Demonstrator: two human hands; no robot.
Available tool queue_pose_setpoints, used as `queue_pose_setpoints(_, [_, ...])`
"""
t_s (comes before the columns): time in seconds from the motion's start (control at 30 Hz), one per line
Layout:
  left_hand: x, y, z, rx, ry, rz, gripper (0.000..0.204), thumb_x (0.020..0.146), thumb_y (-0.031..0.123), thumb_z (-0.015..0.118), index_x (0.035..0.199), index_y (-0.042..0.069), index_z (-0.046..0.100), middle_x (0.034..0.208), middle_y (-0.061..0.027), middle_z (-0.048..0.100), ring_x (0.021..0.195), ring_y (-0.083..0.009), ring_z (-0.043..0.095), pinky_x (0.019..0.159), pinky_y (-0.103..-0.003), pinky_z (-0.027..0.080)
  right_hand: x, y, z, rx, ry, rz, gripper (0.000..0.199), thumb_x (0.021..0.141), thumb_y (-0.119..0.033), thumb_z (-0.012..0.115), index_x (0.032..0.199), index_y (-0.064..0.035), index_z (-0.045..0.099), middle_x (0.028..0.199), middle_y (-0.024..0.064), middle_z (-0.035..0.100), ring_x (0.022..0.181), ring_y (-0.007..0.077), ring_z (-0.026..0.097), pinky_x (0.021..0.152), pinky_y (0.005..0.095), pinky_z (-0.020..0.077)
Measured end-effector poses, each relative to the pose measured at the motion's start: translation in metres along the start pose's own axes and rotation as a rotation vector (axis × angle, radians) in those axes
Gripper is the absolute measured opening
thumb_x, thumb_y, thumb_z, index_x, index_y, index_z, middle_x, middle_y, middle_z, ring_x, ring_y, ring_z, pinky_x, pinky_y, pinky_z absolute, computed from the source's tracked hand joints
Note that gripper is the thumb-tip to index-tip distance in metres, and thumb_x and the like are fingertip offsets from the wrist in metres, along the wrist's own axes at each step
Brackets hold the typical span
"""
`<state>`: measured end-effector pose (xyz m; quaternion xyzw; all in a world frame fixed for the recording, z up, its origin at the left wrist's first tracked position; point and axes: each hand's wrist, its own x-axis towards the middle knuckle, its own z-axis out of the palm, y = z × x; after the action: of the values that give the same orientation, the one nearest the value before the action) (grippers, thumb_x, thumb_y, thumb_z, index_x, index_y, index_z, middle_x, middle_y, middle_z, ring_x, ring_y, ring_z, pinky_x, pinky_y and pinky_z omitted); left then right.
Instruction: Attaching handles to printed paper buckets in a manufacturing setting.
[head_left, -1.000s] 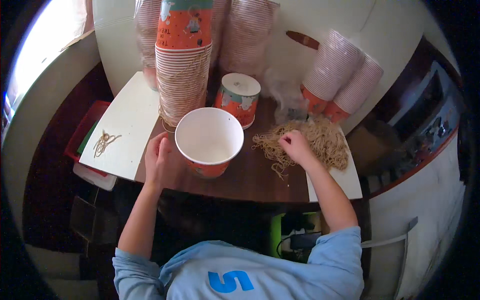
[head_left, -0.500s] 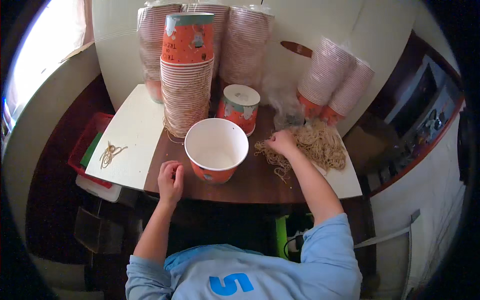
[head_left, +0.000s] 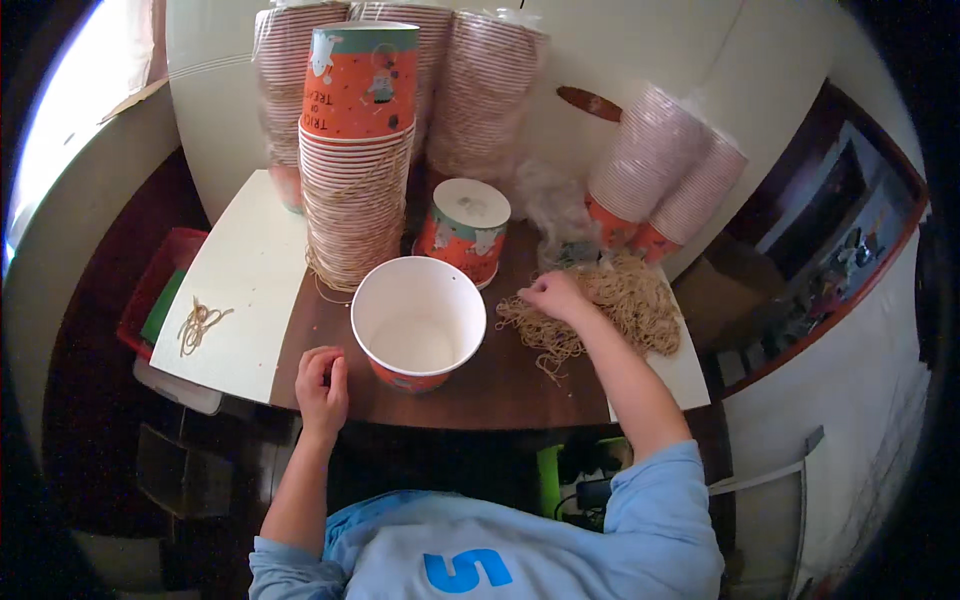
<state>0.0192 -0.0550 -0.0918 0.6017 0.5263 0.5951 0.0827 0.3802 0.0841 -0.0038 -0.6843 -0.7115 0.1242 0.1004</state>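
A wide paper bucket (head_left: 418, 315), white inside and orange printed outside, stands upright with its mouth up on the brown middle of the table. My left hand (head_left: 322, 388) rests just left of it at the table's front, fingers loosely curled in, with nothing seen in them. To the right of the bucket lies a tangled heap of thin tan cords (head_left: 632, 305). My right hand (head_left: 555, 296) is over the heap's left edge, thumb and fingers pinched together at the cords. How many strands it grips is hidden.
Behind the bucket rises a tall stack of upturned buckets (head_left: 355, 190) with cords round it. Beside that stands a shorter upturned bucket (head_left: 466, 232). Plastic-wrapped bucket stacks (head_left: 650, 150) line the back. A small cord bundle (head_left: 200, 325) lies on the left white table part.
The whole view has shifted slightly, so the table sits lower in it. My right hand stays at the cord heap, and my left hand keeps its curled pose by the bucket.
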Motion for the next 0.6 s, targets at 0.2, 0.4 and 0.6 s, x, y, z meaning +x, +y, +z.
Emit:
queue_pose_setpoints(0.2, [0.005,0.011,0.004,-0.098,-0.070,-0.052,0.006,0.083,0.005,0.057,0.086,0.000,0.059,0.093,-0.0114,0.058,0.075,-0.0182,0.057,0.063,-0.026,0.047,0.020,0.043,0.034,0.112,0.054,-0.007,0.025,0.071,-0.034,0.069,0.075,-0.0091,0.068,0.078,0.0096,0.066,0.073,0.0251,0.063,0.067,0.0371,0.0491])
queue_pose_setpoints(0.4, [0.004,0.000,-0.004,-0.118,-0.159,-0.131,0.006,0.081,0.005,0.059,0.085,0.000,0.060,0.094,-0.0131,0.058,0.081,-0.0221,0.058,0.068,-0.028,0.048,0.006,0.015,-0.043,0.778,0.087,0.026,0.016,0.080,-0.020,0.064,0.080,-0.0039,0.063,0.073,0.0051,0.063,0.068,0.0141,0.058,0.063,0.0277,0.0459])
queue_pose_setpoints(0.6, [0.009,-0.001,-0.007,-0.055,-0.347,-0.078,0.016,0.074,0.007,0.063,0.090,0.005,0.060,0.100,-0.0126,0.057,0.095,-0.0289,0.054,0.083,-0.038,0.042,-0.003,-0.023,-0.120,1.306,0.129,0.091,0.011,0.089,-0.017,0.053,0.091,-0.0063,0.053,0.074,0.0059,0.058,0.063,0.0152,0.055,0.057,0.0268,0.0444])
